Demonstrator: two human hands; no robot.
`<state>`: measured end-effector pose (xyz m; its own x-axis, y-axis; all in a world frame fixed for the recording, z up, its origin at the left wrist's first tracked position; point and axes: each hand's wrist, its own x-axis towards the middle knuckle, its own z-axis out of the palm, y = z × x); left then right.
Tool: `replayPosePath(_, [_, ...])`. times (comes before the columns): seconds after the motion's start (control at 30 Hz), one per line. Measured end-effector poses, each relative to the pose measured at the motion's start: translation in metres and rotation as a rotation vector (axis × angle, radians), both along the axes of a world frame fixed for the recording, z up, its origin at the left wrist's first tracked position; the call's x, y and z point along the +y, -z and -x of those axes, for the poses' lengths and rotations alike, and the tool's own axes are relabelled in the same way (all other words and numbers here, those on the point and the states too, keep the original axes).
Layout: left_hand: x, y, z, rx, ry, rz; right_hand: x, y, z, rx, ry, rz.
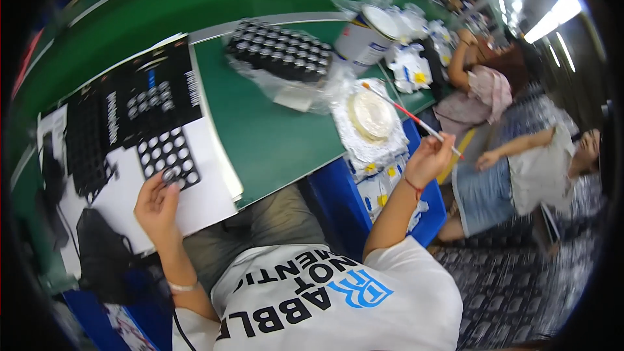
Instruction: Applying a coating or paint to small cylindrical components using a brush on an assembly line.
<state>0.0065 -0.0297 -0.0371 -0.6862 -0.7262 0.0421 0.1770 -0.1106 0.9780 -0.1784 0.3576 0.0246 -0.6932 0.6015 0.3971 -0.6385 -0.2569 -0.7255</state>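
Note:
My right hand (pixel 426 162) holds a thin brush (pixel 416 119) with a red and white handle. The brush slants up and left, its tip above a round pale-yellow dish (pixel 372 114) that rests on crumpled white wrapping. My left hand (pixel 159 207) has its fingertips closed at the lower edge of a black rectangular panel (pixel 162 154) dotted with rows of pale round spots. Between thumb and fingers shows a small round silvery piece (pixel 170 176); whether it is loose or part of the panel is hard to tell. White paper (pixel 214 188) lies under the panel.
A clear bag of black parts with silvery domes (pixel 283 49) lies on the green table (pixel 260 143). Behind stands a white and blue can (pixel 365 39). A blue bin (pixel 426 218) holds wrapped packs by my right arm. Two other people (pixel 520 169) sit at the right.

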Motion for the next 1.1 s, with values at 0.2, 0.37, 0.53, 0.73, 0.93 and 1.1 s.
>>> replayPosePath(0.2, [-0.001, -0.012, 0.002, -0.023, 0.065, -0.140, -0.092, 0.047, -0.039, -0.041, -0.626, 0.303])
replayPosePath(0.37, [-0.005, -0.012, -0.002, 0.011, 0.082, -0.171, -0.156, 0.063, -0.061, -0.029, -0.993, 0.076])
replayPosePath(0.53, [-0.005, -0.010, -0.005, 0.034, 0.109, -0.186, -0.169, 0.065, -0.061, -0.027, -1.034, 0.040])
replayPosePath(0.73, [-0.005, -0.011, -0.004, 0.031, 0.113, -0.170, -0.170, 0.065, -0.062, -0.021, -1.031, -0.031])
replayPosePath(0.93, [-0.005, -0.011, -0.004, 0.057, 0.129, -0.174, -0.171, 0.067, -0.062, -0.030, -1.001, -0.069])
replayPosePath(1.1, [-0.005, -0.010, -0.005, 0.060, 0.128, -0.165, -0.172, 0.067, -0.063, -0.030, -0.966, -0.088])
